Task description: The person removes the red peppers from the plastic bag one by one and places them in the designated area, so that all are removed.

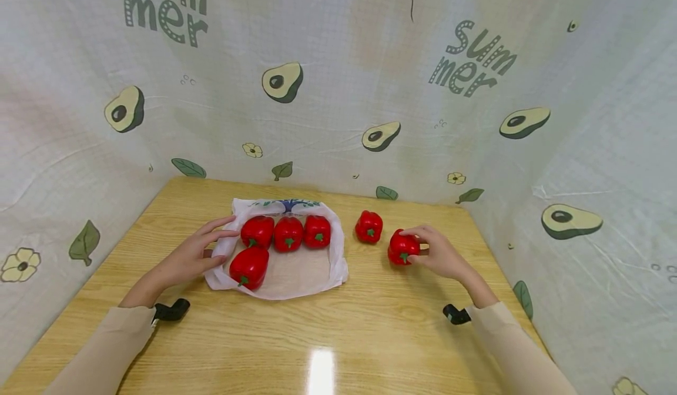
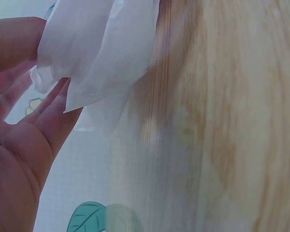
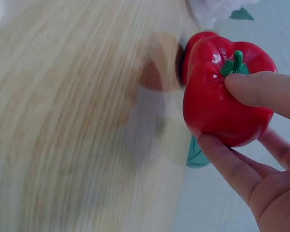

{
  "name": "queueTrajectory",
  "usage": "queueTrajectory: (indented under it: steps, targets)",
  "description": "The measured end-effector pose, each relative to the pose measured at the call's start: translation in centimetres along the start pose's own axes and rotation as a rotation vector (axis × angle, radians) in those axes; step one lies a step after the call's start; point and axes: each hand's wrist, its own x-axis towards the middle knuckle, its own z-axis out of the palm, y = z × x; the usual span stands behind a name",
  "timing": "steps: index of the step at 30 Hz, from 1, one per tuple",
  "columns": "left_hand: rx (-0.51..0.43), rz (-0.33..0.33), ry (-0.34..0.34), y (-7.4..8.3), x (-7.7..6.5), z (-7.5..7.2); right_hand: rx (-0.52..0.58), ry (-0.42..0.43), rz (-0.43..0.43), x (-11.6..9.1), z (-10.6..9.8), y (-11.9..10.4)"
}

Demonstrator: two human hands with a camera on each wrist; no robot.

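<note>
My right hand (image 1: 441, 254) grips a red bell pepper (image 3: 227, 106), with the thumb beside its green stem and the fingers round its side. Another bell pepper (image 1: 369, 227) stands on the table, just left of the held one. At the left is a white bag (image 1: 338, 271) with its mouth spread wide. Inside lie several red bell peppers (image 1: 288, 234), three along the back and one at the front left. My left hand (image 1: 185, 257) rests at the bag's left rim, fingers spread and mostly straight. The left wrist view shows the fingertips partly hidden by the bag.
The wooden table (image 1: 264, 348) carries everything. A pale cloth (image 1: 333, 119) with avocado and leaf prints hangs behind and along both sides. A small black device (image 1: 171, 310) sits at the left wrist, and a similar device (image 1: 456, 314) at the right.
</note>
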Motion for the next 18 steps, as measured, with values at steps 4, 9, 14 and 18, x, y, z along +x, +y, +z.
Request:
queueTrajectory:
  steps: [4, 9, 14, 18]
  targets:
    - [-0.002, -0.002, 0.004, 0.0, -0.1, 0.0, 0.0, 0.001, -0.017, 0.8, -0.3, 0.5]
    - [0.003, -0.001, 0.006, -0.1, -0.1, 0.0, 0.006, -0.007, -0.002, 1.9, -0.4, 1.5]
    - [0.006, 0.005, 0.005, -0.2, 0.0, 0.1, -0.021, -0.017, 0.025, 2.8, -0.6, 2.1]
    - [0.004, 0.0, 0.0, -0.2, 0.0, 0.1, -0.044, -0.032, 0.024, 3.5, -0.7, 2.3]
